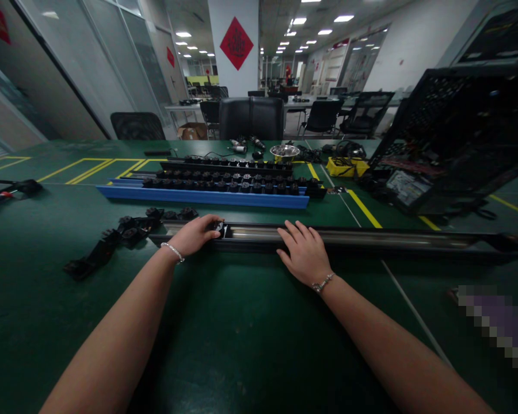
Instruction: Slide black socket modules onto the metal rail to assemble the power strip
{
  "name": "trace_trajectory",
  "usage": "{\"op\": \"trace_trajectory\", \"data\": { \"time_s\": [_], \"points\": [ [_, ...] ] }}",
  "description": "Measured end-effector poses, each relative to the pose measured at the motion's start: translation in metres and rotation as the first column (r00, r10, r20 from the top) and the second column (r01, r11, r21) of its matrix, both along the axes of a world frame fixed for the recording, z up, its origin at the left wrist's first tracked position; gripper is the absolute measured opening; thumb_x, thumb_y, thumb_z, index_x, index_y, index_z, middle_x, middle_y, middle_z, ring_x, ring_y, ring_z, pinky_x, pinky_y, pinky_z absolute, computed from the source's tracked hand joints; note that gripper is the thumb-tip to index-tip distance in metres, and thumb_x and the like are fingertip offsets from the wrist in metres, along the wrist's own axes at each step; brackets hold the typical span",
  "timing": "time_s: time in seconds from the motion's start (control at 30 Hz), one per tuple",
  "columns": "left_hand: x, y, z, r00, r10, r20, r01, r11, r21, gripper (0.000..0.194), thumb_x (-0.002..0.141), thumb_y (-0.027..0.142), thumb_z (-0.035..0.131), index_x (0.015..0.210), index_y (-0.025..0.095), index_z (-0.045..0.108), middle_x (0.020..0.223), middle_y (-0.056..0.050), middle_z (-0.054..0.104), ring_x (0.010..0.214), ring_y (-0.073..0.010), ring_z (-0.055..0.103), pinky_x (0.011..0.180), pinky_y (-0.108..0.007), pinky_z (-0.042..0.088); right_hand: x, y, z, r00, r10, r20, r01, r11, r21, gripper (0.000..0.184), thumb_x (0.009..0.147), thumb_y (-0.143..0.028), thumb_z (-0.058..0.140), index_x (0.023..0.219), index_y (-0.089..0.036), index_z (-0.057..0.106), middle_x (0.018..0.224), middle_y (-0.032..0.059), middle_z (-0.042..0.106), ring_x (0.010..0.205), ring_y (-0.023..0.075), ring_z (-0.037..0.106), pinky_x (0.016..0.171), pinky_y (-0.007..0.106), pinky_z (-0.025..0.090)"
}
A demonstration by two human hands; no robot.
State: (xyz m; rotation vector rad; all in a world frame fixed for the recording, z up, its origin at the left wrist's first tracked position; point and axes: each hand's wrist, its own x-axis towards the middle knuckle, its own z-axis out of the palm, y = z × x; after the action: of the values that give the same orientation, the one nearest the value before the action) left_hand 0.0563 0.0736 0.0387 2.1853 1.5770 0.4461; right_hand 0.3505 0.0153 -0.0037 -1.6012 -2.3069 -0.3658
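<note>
A long black channel-shaped rail [384, 240] with a shiny metallic inside lies across the table in front of me. My left hand [195, 234] closes thumb and fingers around a small black part [220, 227] in the channel, towards the rail's left end. Farther right, my right hand [304, 250] rests over the rail with its fingers stretched out, holding nothing. A loose chain of black parts [129, 230] trails from near the left end of the rail down onto the table.
Behind the rail lie a blue rail [205, 196] and rows of black parts [242, 176]. Farther back are a metal bowl [284, 151] and a yellow box [346, 167]. An open computer case [457, 126] stands at right. A pixelated object [501, 322] is at lower right.
</note>
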Motion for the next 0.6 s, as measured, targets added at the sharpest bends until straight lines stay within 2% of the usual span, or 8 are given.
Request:
{"op": "trace_trajectory", "data": {
  "time_s": [0.6],
  "points": [
    [-0.031,0.003,-0.002,0.999,0.030,0.012,-0.030,0.999,-0.013,0.046,0.075,0.040,0.050,0.117,0.022,0.054,0.123,-0.006,0.059,0.112,-0.0215,0.055,0.099,-0.035,0.039,0.000,0.000,-0.002,1.000,0.013,-0.010,-0.013,1.000,0.021,0.048,0.088,-0.039,0.042,0.131,-0.020,0.050,0.141,0.0089,0.043,0.129,0.0289,0.035,0.103,0.046,0.027]
  ]
}}
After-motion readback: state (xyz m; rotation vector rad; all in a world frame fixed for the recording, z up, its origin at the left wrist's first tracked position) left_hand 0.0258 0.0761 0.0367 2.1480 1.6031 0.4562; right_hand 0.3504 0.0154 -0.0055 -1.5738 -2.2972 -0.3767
